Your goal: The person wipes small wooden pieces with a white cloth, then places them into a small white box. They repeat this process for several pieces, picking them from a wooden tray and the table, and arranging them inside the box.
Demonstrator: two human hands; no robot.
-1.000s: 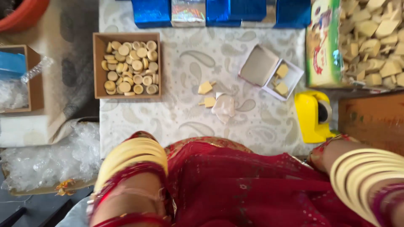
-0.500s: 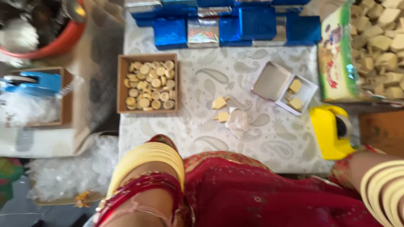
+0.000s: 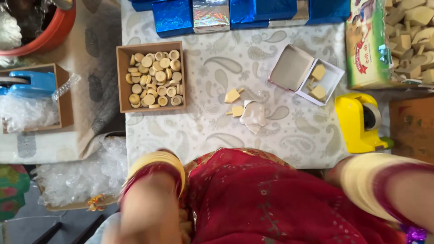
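Both forearms are smeared with motion now, and the right forearm (image 3: 389,190) fills more of the lower right corner than it did half a second ago, while the things on the tabletop (image 3: 289,135) lie as they did. Fingers cannot be judged. The left hand is lost in blur at the lower edge below the left forearm (image 3: 151,199) with its yellow bangles. The right hand runs out of view, so how far either is open, or whether it holds anything, I cannot tell. Both arms hang over the red clothing on the near side of the tabletop edge, touching nothing on it. Nearest to them lie two loose wooden pieces (image 3: 232,95), close together, with a crumpled pale wrapper (image 3: 253,116) just beside them. Behind these stands a small white box (image 3: 312,74), open, with a few similar pieces in one half. This looks like a gap between pieces, with nothing picked up from the cloth. Reaching the loose pieces would call for a forward move over the near edge into the middle of the cloth. Room is widest there. To the left a wooden tray (image 3: 151,77) of round pieces stands well apart from the loose ones. To the right a yellow tape dispenser (image 3: 359,122) sits near the right-hand edge. Blue foil boxes (image 3: 174,18) line the far edge, and a green carton (image 3: 367,45) closes the far right corner. Bubble wrap (image 3: 77,176) lies off the tabletop's left side.
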